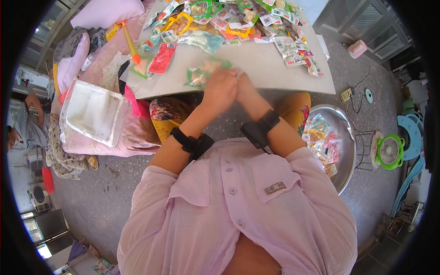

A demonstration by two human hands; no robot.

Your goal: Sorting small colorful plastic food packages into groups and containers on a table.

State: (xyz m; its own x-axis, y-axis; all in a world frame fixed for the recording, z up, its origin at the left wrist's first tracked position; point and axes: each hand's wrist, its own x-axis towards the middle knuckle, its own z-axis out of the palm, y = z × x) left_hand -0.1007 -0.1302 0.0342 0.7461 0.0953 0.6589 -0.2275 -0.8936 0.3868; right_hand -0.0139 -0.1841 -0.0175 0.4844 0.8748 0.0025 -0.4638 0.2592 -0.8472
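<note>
Both my hands meet over the near edge of the pale tabletop [247,82]. My left hand [220,87] is curled, with a clear, green-edged snack packet [199,75] lying just beyond and beside it. Against it sits my right hand [244,87], curled too, with a small whitish bit of something at its fingers. What the fingers grip is hidden. To the left lie a red packet [162,58] and another green-edged packet [140,68]. A large heap of sealed food packets [223,20] covers the table's far side.
A metal basin [350,151] holding packets stands on the floor at right. At left, a white foam box [94,111] and a yellow-orange stick-like item [130,43] rest by a pink-covered bed [137,141]. Another person [31,120] is at the far left.
</note>
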